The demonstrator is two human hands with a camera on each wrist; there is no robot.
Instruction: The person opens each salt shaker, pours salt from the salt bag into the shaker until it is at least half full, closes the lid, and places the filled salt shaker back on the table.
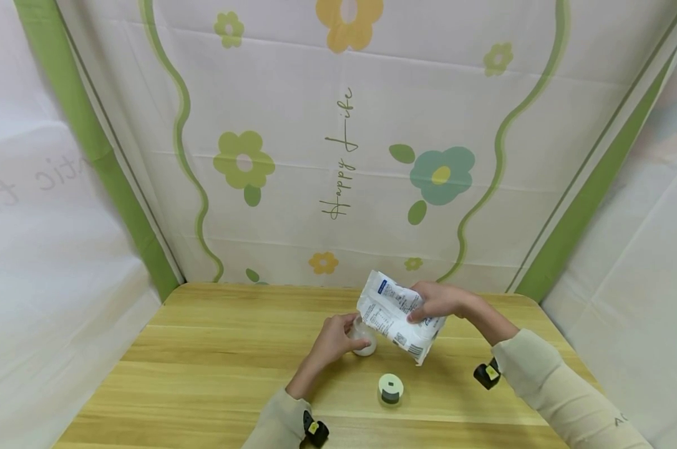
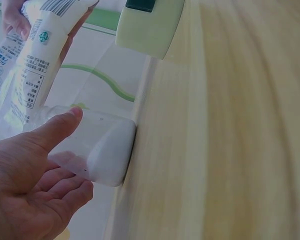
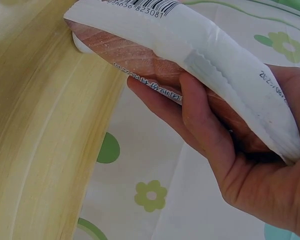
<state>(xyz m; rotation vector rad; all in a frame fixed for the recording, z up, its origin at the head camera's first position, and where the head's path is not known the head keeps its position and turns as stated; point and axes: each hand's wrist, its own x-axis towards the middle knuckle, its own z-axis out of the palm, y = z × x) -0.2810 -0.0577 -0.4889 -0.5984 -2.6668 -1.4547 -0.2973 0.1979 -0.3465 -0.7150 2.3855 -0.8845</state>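
My left hand (image 1: pixel 334 340) grips a clear jar (image 2: pixel 92 135) standing on the table, thumb on one side and fingers on the other. White contents (image 2: pixel 112 155) lie in the lower part of the jar. With my right hand (image 1: pixel 442 300) I hold a white printed packet (image 1: pixel 394 312), thumb on the front and fingers behind. The packet tilts down toward the jar, its lower left end at the jar's mouth. That end hides the mouth in the head view. One side of the packet (image 3: pixel 140 50) has a pinkish picture panel.
A pale green lid (image 1: pixel 391 381) with a dark grey part sits on the wooden table (image 1: pixel 220 362), nearer to me than the jar. Behind the table hangs a white curtain (image 1: pixel 293 206) with flower prints, and more cloth flanks both sides.
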